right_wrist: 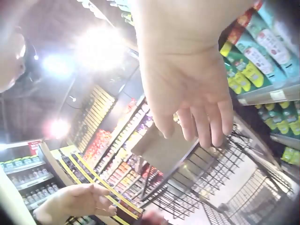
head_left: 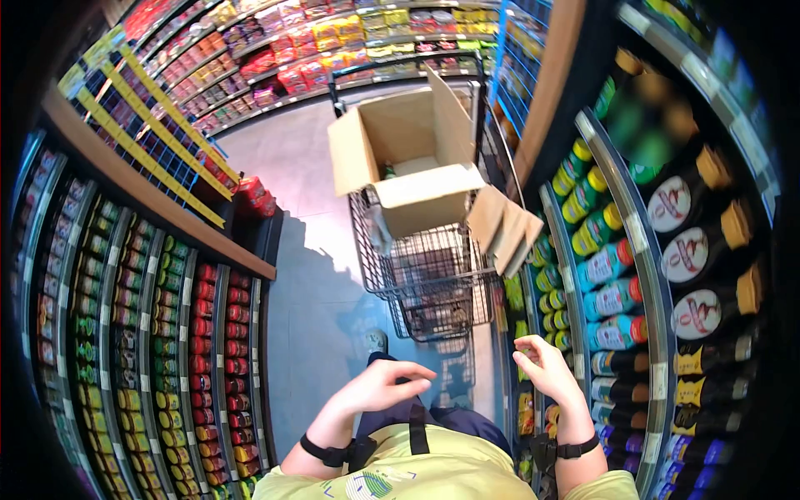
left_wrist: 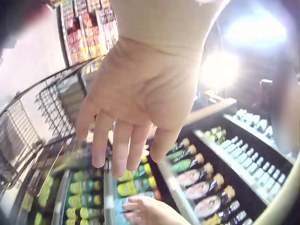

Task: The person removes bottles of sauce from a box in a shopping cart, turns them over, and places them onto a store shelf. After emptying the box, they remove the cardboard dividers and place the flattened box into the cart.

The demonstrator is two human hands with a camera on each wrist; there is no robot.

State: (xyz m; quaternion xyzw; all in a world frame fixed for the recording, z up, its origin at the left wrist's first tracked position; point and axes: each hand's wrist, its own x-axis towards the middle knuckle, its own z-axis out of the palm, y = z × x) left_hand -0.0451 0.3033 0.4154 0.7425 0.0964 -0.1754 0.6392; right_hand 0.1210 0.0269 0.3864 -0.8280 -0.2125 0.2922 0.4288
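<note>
I have the left hand (head_left: 387, 388) and right hand (head_left: 550, 371) empty, fingers relaxed, the right nearest the bottle shelves (head_left: 638, 242). Ahead, a wire shopping cart (head_left: 437, 292) crowds that side, leaving open floor (head_left: 308, 312) toward the jar shelves (head_left: 187, 321). Its open cardboard box (head_left: 421, 215) holds something small, unclear.

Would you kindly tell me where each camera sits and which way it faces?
Head: worn on the head, facing forward and down at the cart, carton and shelves; the left hand, right hand, shirt and one shoe show.
Left wrist: on that wrist, looking past the left hand at the cart and shelved bottles; the right hand shows at the bottom.
Right wrist: on that wrist, looking past the right hand at the cart, shelves and lights; the left hand shows lower left.
Both wrist views share the cart and both hands.
</note>
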